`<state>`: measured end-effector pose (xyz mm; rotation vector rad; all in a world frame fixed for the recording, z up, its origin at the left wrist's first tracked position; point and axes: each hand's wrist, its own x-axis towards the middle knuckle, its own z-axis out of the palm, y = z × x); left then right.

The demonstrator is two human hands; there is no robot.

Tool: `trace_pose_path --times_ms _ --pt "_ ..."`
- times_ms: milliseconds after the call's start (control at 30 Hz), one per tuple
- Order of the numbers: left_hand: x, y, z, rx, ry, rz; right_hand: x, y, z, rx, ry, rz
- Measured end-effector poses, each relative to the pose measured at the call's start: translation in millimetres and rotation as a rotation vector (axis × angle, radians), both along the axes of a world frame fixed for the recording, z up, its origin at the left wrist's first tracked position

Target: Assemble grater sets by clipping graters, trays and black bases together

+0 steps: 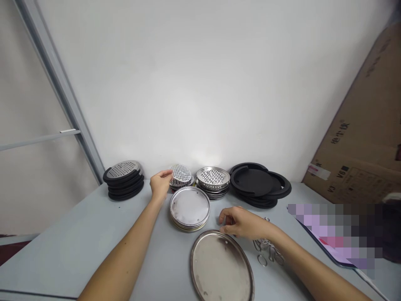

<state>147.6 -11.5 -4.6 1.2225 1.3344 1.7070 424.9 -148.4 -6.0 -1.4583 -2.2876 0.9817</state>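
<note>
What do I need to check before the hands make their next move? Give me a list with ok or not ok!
1. Left hand is at the top holed disc: ok, fingertips at its edge.
2. Left hand has a firm grip: cannot tell, the view hides too much.
3. Right hand is free: ok, nothing shows between thumb and fingers.
4. Small plain plates are stacked neatly: ok.
5. Metal rings are sorted out: not ok, they lie in a jumble.
6. Black holders on the right line up: not ok, they overlap unevenly.
</note>
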Motion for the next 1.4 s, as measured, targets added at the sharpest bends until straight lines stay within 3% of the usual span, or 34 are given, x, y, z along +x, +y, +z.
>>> trace_pose_path --times_ms 267,467,700,933,1067,1200,1400 --pt "-11.5 -33.3 32.0 -0.026 -0.237 -0.123 4.2 2.3 2.0 -0.019 0.107 -0.029" --pt "-2.6 -68.5 46.2 -0.171 -0.205 -0.438 12.6 6.5 9.4 -0.130 0.406 -0.101" --pt "23.5 -103.7 42.0 -0.317 -0.003 -0.817 19.9 6.9 22.0 -0.320 0.692 -0.232" --pt "32.7 -115.9 31.2 -0.402 0.130 -0.987 24.0 -0.6 30.8 -0.383 0.495 -0.027" --pt "29.4 -120.8 26.3 -0.447 0.365 -1.061 23.9 -1.6 27.0 -0.442 0.415 0.035" --pt "28.7 -126.9 23.3 -0.417 0.550 -1.068 21.7 -0.5 16.6 -0.484 0.374 0.067" --pt "29.9 -129.3 19.0 -0.388 0.622 -1.061 14.6 0.9 9.6 -0.422 0.242 0.124"
